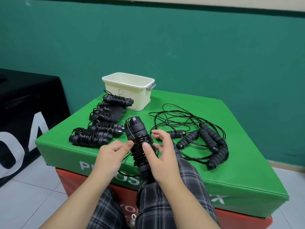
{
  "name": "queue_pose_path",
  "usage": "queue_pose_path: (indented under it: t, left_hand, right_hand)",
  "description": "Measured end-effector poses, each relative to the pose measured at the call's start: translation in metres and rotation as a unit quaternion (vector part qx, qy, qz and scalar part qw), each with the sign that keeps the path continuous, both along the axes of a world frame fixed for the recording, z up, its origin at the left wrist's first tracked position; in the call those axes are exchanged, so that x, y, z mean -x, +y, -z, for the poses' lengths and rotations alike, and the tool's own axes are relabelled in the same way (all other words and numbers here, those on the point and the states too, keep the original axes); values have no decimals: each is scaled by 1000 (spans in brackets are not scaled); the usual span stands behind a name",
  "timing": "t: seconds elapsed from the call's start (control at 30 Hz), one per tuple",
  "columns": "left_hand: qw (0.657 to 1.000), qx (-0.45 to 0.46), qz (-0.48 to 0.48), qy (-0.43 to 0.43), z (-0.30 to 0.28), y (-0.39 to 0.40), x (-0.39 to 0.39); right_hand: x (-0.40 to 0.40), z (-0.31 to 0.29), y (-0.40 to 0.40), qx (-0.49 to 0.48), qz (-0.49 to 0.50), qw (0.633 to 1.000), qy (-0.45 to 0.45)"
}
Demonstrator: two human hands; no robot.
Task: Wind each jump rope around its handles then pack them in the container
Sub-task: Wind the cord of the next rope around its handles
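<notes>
**Winding the cord tight on the paired handles**

Winding is the step in hand. My right hand [160, 156] grips the pair of black foam jump-rope handles [137, 138], thumb pressed across the coils, fingers curled behind, the bundle tilted up and away from me above my knee. My left hand [112, 154] pinches the thin black cord [127, 157] between thumb and forefinger just beside the coils. The coils cover the middle of the handles; a loose loop of cord hangs below toward my lap.

To do this well, I judge I should keep the cord taut from my left fingers, lay each turn snug against the last, and hold the thumb on the coils so they do not spring loose. The handles must stay side by side, ends level. The tail wants tucking under a turn at the finish.

Five wound black rope bundles [91, 138] lie in a row on the green padded surface [189, 177], to my left, the farthest touching the cream plastic container [128, 93], whose inside I cannot see. To my right a tangle of unwound black ropes [198, 134] waits, so much of the task seems left.
</notes>
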State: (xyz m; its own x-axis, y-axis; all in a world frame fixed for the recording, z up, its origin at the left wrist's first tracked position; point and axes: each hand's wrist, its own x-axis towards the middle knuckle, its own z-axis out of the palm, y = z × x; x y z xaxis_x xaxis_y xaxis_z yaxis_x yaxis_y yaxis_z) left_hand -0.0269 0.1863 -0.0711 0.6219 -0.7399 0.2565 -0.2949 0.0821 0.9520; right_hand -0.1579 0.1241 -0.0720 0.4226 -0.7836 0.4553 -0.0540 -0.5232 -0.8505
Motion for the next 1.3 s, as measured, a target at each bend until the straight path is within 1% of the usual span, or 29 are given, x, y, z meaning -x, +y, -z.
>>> queue_pose_path:
  t: [0.13, 0.23, 0.33, 0.43, 0.53, 0.63, 0.7, 0.77, 0.93, 1.03, 1.17, 1.23, 1.3]
  left_hand:
    - [999, 21, -24, -28, 2, 3, 0]
    - [999, 37, -24, -13, 2, 5, -2]
    - [998, 52, -16, -31, -3, 8, -1]
    - [997, 70, -2, -43, -7, 8, 2]
    - [995, 74, 18, -61, -9, 9, 5]
    - [993, 73, 54, -80, -5, 10, 4]
    - [990, 67, 98, -80, 0, 11, 2]
    - [988, 48, 111, -92, 6, 11, 0]
    - [987, 38, 14, -153, 7, 5, -2]
    - [991, 45, -3, -127, 5, 0, -7]
    - [997, 41, 1, -67, 5, -2, -5]
    - [999, 17, 20, -48, 5, -1, -4]
    - [997, -16, 62, -36, 5, -1, -5]
  right_hand:
    - [0, -1, -3, 55, 36, 998, 17]
    - [0, -3, -4, 29, 42, 997, 65]
    - [1, -6, -2, 6, 26, 991, 130]
    - [-1, -6, 1, 11, 13, 984, 178]
    - [-5, -2, 2, 44, 49, 978, 199]
    - [-5, -1, 1, 56, 78, 977, 191]
    - [-3, -1, 1, 39, 66, 981, 181]
    - [-1, -3, 1, 24, 45, 987, 154]
    - [1, -2, 4, 14, 14, 996, 85]
    - [2, -2, 4, -21, -6, 999, 43]
    - [5, -3, 7, -65, -40, 997, 29]
    - [5, -3, 7, -77, -44, 996, 23]
    - [5, -3, 6, -84, -53, 995, 16]
